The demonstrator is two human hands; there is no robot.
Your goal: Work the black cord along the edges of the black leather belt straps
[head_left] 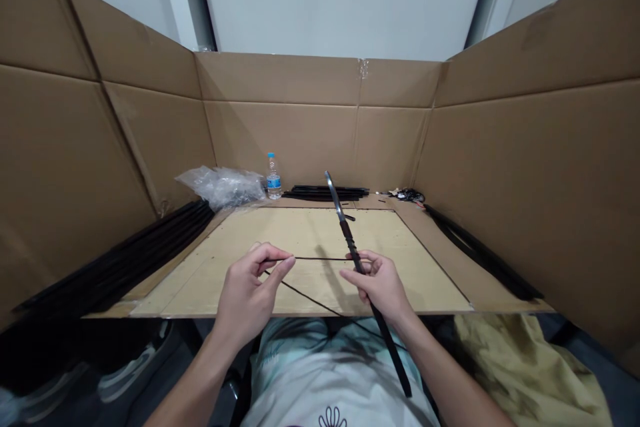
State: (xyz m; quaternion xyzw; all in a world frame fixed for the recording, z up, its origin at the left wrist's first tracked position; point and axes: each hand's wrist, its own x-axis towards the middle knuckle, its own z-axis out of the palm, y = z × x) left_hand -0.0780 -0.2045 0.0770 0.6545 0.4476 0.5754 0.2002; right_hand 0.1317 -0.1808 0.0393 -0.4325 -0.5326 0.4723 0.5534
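My left hand [250, 293] pinches the end of a thin black cord [320, 258] that runs taut across to my right hand [381, 285]. My right hand is closed round a long black rod [350, 240] with a silvery metal tip; the rod slants up and away over the cardboard work sheet [300, 227] and its lower end reaches down over my lap. A loose length of the cord trails from my left hand down toward my lap.
Cardboard walls [525, 167] enclose the work area on three sides. Bundles of black rods lie along the left [125, 260], back [325, 192] and right [480, 253]. A crumpled clear plastic bag [223, 185] and a small water bottle [273, 177] stand at the back. A yellowish cloth [520, 360] lies lower right.
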